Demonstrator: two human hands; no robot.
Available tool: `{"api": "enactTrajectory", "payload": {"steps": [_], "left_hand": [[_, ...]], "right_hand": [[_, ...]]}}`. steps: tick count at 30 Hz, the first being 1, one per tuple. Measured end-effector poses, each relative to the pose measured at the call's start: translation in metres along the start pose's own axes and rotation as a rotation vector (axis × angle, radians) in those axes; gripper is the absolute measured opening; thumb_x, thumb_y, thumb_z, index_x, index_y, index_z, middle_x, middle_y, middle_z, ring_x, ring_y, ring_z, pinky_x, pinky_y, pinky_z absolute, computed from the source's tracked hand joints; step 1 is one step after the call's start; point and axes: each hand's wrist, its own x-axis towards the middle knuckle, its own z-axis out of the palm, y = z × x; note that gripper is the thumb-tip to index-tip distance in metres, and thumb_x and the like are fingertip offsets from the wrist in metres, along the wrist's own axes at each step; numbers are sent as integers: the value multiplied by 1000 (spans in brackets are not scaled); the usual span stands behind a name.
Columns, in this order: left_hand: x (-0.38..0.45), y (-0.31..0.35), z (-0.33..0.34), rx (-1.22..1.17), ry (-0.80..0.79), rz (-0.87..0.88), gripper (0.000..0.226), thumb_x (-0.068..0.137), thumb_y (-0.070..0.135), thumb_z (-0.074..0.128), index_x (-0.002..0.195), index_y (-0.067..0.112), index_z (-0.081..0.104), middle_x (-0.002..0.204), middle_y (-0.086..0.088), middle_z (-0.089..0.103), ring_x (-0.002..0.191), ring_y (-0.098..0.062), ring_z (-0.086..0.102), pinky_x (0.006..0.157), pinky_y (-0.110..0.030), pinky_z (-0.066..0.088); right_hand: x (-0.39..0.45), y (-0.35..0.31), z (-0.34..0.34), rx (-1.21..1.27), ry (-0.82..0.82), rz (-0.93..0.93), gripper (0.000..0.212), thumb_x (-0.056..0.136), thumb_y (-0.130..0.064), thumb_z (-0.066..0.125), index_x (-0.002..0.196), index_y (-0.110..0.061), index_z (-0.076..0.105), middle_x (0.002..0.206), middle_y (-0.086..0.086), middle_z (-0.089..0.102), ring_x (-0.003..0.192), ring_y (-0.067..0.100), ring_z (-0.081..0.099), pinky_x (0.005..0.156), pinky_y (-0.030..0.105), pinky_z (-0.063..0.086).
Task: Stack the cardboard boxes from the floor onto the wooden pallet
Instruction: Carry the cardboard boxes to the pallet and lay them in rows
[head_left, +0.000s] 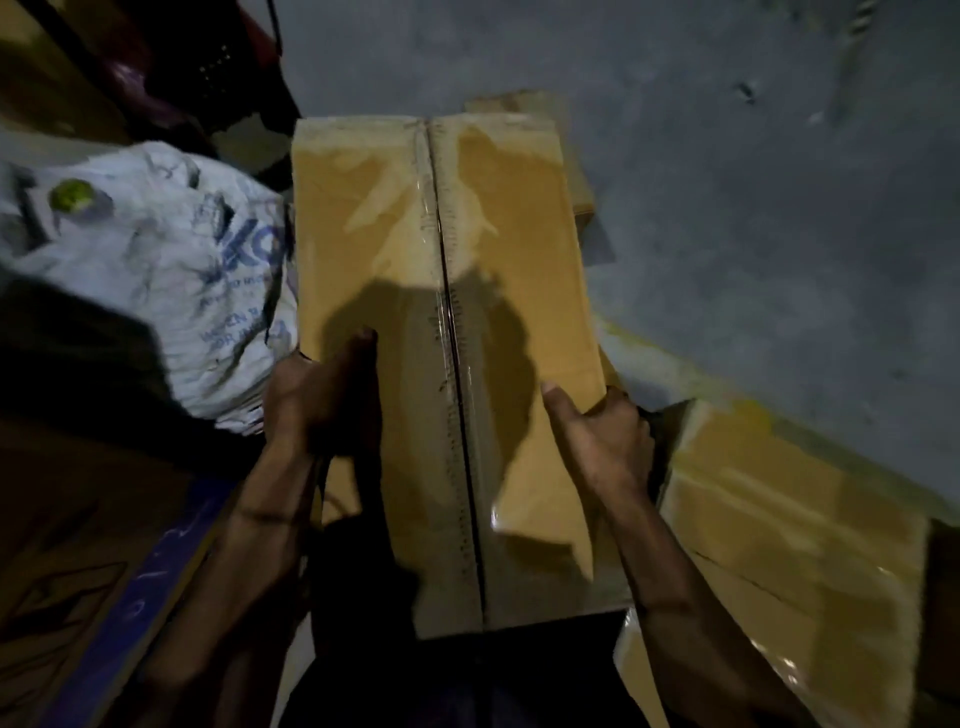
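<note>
Between the two hands, a long cardboard box (441, 332) sealed with clear tape along its centre seam is held lengthwise out over the grey concrete floor (753, 208). At its left edge the left hand (322, 410) grips it, thumb lying on top and fingers curled under the side. Opposite, the right hand (597, 436) clamps the right edge the same way, thumb on the top face. Another taped cardboard box (789, 525) lies low on the right, just beside the held one. On the left a white woven sack (156, 270) carries blue printing; large letters that look like "KO" show, while the smaller lines are too blurred to read.
</note>
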Motion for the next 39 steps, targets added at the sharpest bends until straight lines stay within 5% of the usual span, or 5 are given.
{"api": "enactTrajectory", "payload": {"steps": [9,20,26,31,39], "left_hand": [[-67,53,53,141,-130,165,54,64,72,76,67,20,62,68,7,64,73,-20,67,65,-33,52],[-133,93,190,343,-536,237,67,72,70,74,112,16,67,104,-3,69,90,-23,65,83,-35,54],[-177,114,254,398,-749,331,52,65,70,78,83,23,64,93,4,70,92,-23,67,91,-38,54],[-194,115,311,469,-883,373,85,38,89,75,87,19,74,85,1,76,84,-27,73,85,-50,59],[-230,121,366,673,-1119,581,74,57,82,68,76,11,64,80,-8,70,78,-30,68,72,-39,54]], "right_hand": [[-45,62,-62,249,238,115,60,82,-66,66,113,-15,67,109,8,71,103,34,64,83,36,48],[-35,154,-141,360,432,318,64,84,-66,62,111,-8,65,112,15,68,103,38,63,82,38,46],[-49,191,-167,467,558,444,69,80,-73,58,113,-12,64,110,11,69,100,36,64,89,45,52],[-64,206,-174,557,666,601,73,77,-76,56,116,-15,63,112,8,69,101,35,64,92,47,52],[-80,197,-157,601,890,863,70,76,-76,50,105,-14,64,99,9,68,87,34,63,80,42,54]]}}
